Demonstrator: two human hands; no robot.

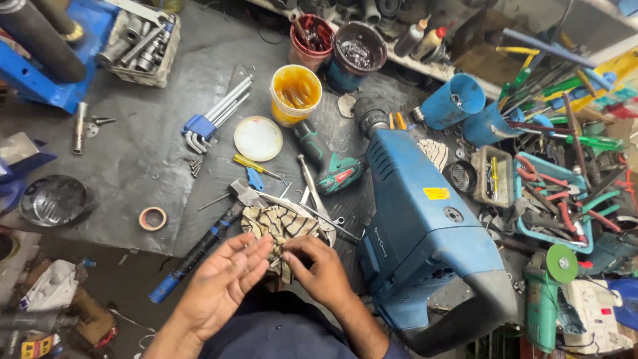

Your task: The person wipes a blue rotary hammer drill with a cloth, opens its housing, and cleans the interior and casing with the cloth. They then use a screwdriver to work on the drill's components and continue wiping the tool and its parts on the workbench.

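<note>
Striped beige-and-black cloth rag is lying bunched at the near edge of the dark bench mat, and I am pinching its lower end with my right hand. My left hand is lying flat and open, fingertips touching the cloth. Beneath it, thin metal tools are partly hiding. Just right, a big blue power tool is lying, its dark handle cut off below.
</note>
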